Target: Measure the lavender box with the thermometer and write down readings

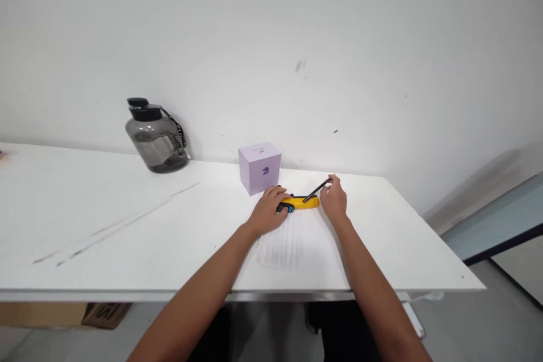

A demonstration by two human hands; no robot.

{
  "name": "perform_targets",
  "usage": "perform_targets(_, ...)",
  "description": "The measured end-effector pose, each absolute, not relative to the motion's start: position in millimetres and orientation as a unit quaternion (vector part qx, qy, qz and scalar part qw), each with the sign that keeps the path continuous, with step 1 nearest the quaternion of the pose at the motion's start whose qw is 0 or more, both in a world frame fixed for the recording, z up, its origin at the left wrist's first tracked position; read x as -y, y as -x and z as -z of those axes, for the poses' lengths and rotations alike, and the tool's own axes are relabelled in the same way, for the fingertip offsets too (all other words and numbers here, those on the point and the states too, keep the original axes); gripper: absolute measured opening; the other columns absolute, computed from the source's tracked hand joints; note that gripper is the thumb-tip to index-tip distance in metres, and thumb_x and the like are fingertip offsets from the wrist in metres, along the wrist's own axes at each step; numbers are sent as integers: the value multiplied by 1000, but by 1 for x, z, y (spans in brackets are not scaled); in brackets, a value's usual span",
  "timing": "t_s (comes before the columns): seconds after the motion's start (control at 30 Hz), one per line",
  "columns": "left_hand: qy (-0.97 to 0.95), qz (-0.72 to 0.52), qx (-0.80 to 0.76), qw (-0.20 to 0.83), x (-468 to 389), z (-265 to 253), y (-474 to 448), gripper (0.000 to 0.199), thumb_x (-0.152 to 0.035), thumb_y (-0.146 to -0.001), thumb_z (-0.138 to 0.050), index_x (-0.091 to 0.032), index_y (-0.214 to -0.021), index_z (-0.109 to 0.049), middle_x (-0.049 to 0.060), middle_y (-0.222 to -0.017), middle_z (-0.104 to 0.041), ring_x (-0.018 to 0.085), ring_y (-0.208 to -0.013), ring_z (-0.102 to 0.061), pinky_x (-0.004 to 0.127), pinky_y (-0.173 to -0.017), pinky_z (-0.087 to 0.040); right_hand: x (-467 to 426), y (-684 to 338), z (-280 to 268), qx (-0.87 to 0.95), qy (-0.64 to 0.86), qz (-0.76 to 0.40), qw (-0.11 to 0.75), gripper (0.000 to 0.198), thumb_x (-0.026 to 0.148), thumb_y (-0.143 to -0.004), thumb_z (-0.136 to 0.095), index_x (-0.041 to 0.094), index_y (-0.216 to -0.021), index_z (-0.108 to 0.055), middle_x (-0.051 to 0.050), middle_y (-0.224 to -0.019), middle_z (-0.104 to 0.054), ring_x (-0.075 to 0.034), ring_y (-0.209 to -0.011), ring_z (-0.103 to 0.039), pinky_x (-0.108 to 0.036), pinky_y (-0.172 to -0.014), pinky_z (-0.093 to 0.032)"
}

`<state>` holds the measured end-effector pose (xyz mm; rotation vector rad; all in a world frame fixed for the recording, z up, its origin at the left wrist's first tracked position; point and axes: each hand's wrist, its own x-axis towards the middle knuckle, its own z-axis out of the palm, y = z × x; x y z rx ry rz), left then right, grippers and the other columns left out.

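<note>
Head view: yellow item [299, 203] on table [169, 249], btwn both hands, front-R of box.
L hand [268, 210]: closed on item's L end, thumb on near side.
R hand [334, 199]: pinching upper end of dark rod [317, 190].
Rod: slanted, lower tip at item's top; contact can't tell.
Box [259, 167]: lilac, upright, just behind L hand.
Bottle [156, 144]: grey see-thru, blk cap, back L nr wall [254, 39].

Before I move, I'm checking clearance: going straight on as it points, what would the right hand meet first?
The right hand would probably meet the wall behind the table; depth is unclear.
</note>
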<state>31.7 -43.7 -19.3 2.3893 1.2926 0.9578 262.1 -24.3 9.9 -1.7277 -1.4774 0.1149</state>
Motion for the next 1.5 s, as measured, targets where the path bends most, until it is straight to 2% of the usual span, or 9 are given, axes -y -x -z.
perform_targets(0.23, -812, -329, -461, 138, 44, 17, -33, 33, -27, -87, -54, -22, -117, -66, 9, -138, -61, 30, -139, -44, 53, -118, -39, 23, -270, 4, 626, 674, 11, 392, 50, 16, -92, -36, 8, -139, -53, -20, -118, -72, -29, -107, -67, -45, -105, -41)
perform_targets(0.37, -808, -321, -473, 142, 45, 14, -34, 33, -27, -86, -55, -23, -116, -66, 8, -138, -61, 31, -139, -44, 54, -117, -39, 23, -267, 9, 626, 703, -13, 338, 51, 16, -93, -36, 9, -141, -51, -18, -114, -73, -27, -107, -66, -50, -114, -28)
perform_targets(0.5, -801, -317, -490, 134, 47, 12, -37, 33, -22, -82, -57, -24, -114, -66, 7, -137, -62, 31, -137, -45, 52, -116, -41, 24, -261, 15, 624, 719, -27, 304, 49, 19, -95, -39, 9, -142, -51, -20, -124, -69, -30, -116, -61, -55, -117, -20)
perform_targets(0.63, -795, -331, -494, 120, 45, 15, -40, 33, -18, -79, -57, -23, -110, -66, 7, -132, -64, 31, -135, -46, 51, -114, -43, 23, -258, 20, 611, 731, -20, 303, 43, 22, -97, -40, 14, -135, -59, -20, -129, -66, -33, -119, -57, -57, -112, -24)
perform_targets(0.77, -800, -342, -482, 105, 44, 19, -40, 34, -16, -78, -56, -22, -110, -66, 8, -130, -65, 31, -133, -47, 52, -114, -43, 22, -259, 19, 625, 721, -4, 298, 37, 22, -99, -38, 15, -117, -70, -17, -112, -72, -30, -104, -61, -50, -101, -32)
perform_targets(0.93, -803, -353, -470, 100, 44, 21, -39, 37, -14, -77, -55, -22, -111, -67, 8, -130, -65, 31, -133, -48, 54, -114, -42, 27, -252, 12, 714, 615, 32, 333, 35, 22, -101, -40, 15, -115, -71, -13, -106, -72, -27, -100, -62, -40, -91, -37)
perform_targets(1.07, -806, -355, -463, 104, 44, 21, -38, 38, -15, -77, -55, -22, -112, -67, 8, -131, -64, 32, -134, -47, 55, -114, -42, 33, -240, 13, 790, 512, 24, 336, 32, 23, -101, -42, 17, -112, -72, -11, -106, -73, -24, -99, -62, -38, -92, -38)
perform_targets(1.23, -813, -356, -446, 116, 42, 23, -34, 38, -17, -78, -57, -22, -115, -67, 9, -133, -63, 32, -135, -47, 57, -115, -39, 37, -234, 16, 826, 484, -32, 287, 33, 22, -97, -46, 16, -120, -69, -11, -113, -73, -25, -105, -63, -40, -95, -39)
perform_targets(1.5, -806, -367, -447, 124, 38, 28, -31, 33, -22, -82, -59, -24, -114, -68, 8, -134, -63, 30, -136, -47, 56, -116, -38, 43, -238, 12, 845, 466, -78, 251, 50, 17, -83, -57, 17, -133, -59, -12, -128, -68, -28, -121, -58, -45, -107, -32)
